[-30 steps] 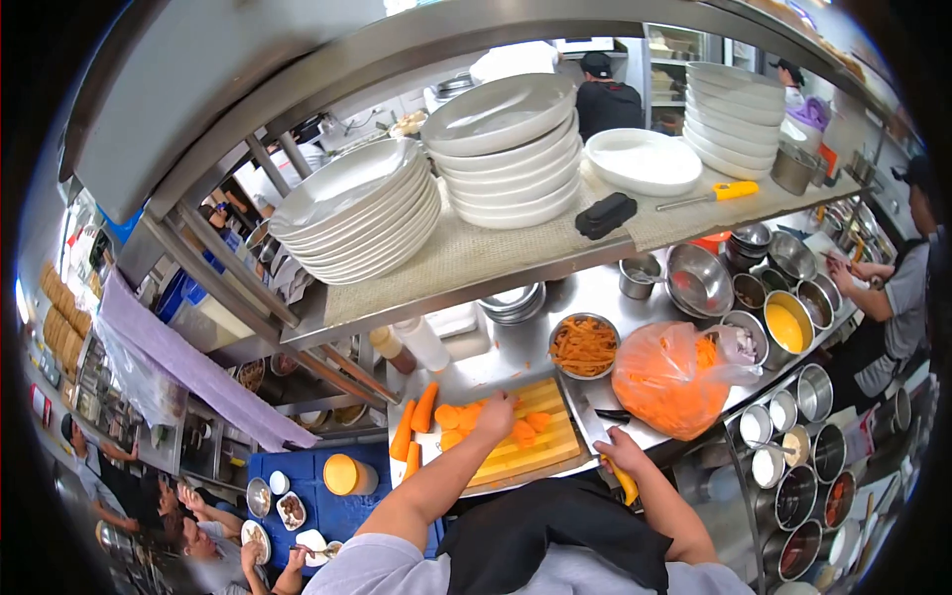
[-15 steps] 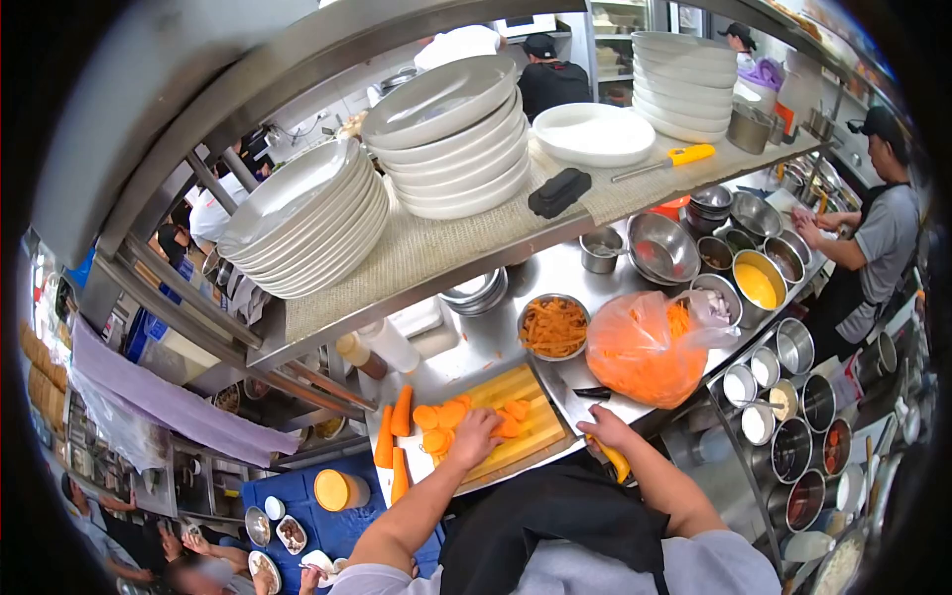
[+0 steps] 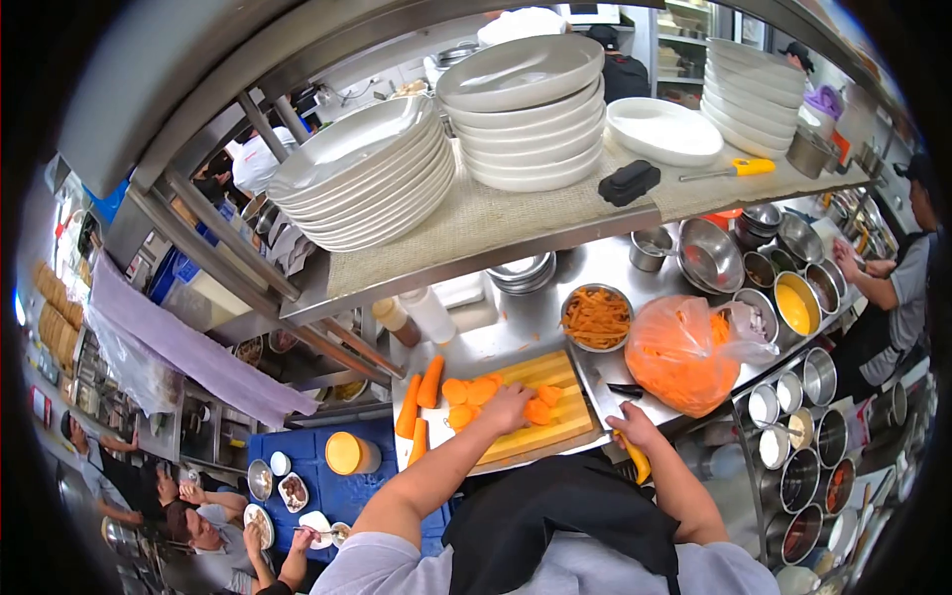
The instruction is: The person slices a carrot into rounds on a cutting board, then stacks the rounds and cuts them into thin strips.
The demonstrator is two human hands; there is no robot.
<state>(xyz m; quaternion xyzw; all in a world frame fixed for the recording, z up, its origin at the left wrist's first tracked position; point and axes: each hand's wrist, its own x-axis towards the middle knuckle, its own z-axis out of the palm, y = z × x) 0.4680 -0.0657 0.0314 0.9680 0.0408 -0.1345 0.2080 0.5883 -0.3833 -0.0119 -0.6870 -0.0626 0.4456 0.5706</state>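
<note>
My left hand (image 3: pixel 508 409) is on the wooden cutting board (image 3: pixel 575 421), its fingers curled down over carrot slices; the fingertips are partly hidden. Round orange carrot slices (image 3: pixel 461 392) lie to its left, and more cut carrot pieces (image 3: pixel 541 405) sit against its right side. In my right hand (image 3: pixel 635 426), beyond the board's right edge, is a knife with a yellow handle (image 3: pixel 638 462). The knife's blade (image 3: pixel 602 399) points away from me, beside the board. Whole peeled carrots (image 3: pixel 409 407) lie left of the board.
A bowl of cut carrots (image 3: pixel 596 317) and a plastic bag of shredded carrot (image 3: pixel 682 357) stand behind the board. Overhead, a shelf (image 3: pixel 397 273) carries plate stacks (image 3: pixel 526 119). Metal containers (image 3: pixel 798 481) line the right. A co-worker (image 3: pixel 897 288) stands farther right; people sit at a blue table (image 3: pixel 322 461) lower left.
The camera view has shifted, so the scene appears farther right and slightly higher. Both hands keep nearly the same places beside the board. The people at lower left show more fully.
</note>
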